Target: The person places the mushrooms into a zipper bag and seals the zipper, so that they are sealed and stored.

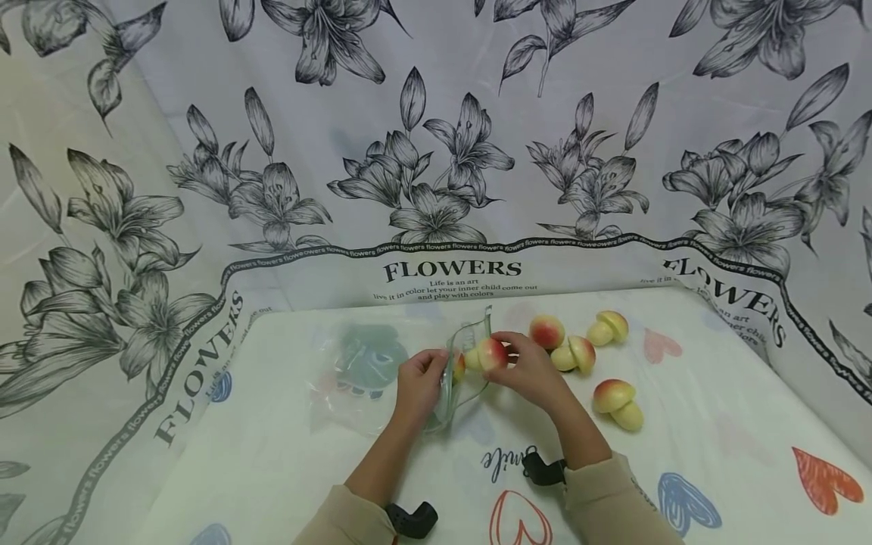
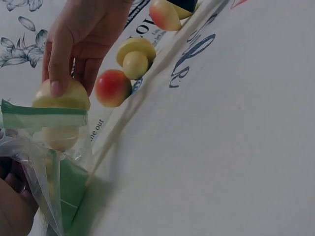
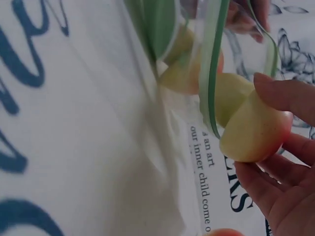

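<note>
In the head view my left hand (image 1: 421, 384) grips the side of a clear zip bag (image 1: 470, 393), whose green-edged mouth stands open toward the right. My right hand (image 1: 534, 371) holds a toy mushroom (image 1: 492, 354) by its red and yellow cap, fingers and thumb around it. The mushroom's pale stem points into the bag; in the left wrist view that stem (image 2: 61, 136) shows through the plastic below the green zip strip (image 2: 44, 118). Another yellow and red mushroom (image 3: 184, 73) lies inside the bag in the right wrist view. The left fingers are partly hidden behind plastic.
Several more toy mushrooms lie right of the hands, among them one at the back (image 1: 547, 331) and one nearer (image 1: 618, 403). Left of the hands, a clear plastic bag with a green print (image 1: 371, 359) lies flat on the heart-patterned tablecloth (image 1: 272, 469). A flower-printed curtain (image 1: 456, 219) rises behind.
</note>
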A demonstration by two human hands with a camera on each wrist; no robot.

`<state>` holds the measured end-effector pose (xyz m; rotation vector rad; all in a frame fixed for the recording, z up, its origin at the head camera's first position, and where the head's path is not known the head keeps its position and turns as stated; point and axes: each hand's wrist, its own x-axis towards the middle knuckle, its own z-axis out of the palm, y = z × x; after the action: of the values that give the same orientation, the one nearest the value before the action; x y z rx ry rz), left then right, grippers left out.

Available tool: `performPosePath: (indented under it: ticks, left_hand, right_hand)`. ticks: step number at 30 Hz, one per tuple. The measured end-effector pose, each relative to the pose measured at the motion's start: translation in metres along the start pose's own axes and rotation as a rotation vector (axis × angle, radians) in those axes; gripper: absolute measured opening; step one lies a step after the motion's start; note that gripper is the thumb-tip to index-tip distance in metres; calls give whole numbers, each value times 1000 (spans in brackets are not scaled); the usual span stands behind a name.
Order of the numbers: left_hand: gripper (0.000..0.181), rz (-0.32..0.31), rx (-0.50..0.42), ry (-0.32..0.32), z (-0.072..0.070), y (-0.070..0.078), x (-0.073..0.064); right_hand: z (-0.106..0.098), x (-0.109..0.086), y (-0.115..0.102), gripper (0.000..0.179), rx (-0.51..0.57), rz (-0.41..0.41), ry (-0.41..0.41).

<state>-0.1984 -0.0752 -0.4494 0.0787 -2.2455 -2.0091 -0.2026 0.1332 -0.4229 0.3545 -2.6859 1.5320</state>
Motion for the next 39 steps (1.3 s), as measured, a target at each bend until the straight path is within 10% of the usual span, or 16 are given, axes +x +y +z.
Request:
performPosePath:
  ticks: [9, 18, 30, 39]
  left_hand:
    - [26, 102, -64, -25, 0, 1, -2]
    - [27, 30, -90, -56, 0, 2, -3]
    - [23, 33, -105, -79, -4, 29, -16]
    - [24, 23, -129, -67, -5, 32, -18]
  right_hand:
    - [18, -2, -4, 69, -36, -7, 42]
    - [28, -3, -6, 64, -172, 63, 114]
    - [30, -3, -6, 36, -99, 51, 13]
    - [-17, 0, 7, 37, -137, 65, 142]
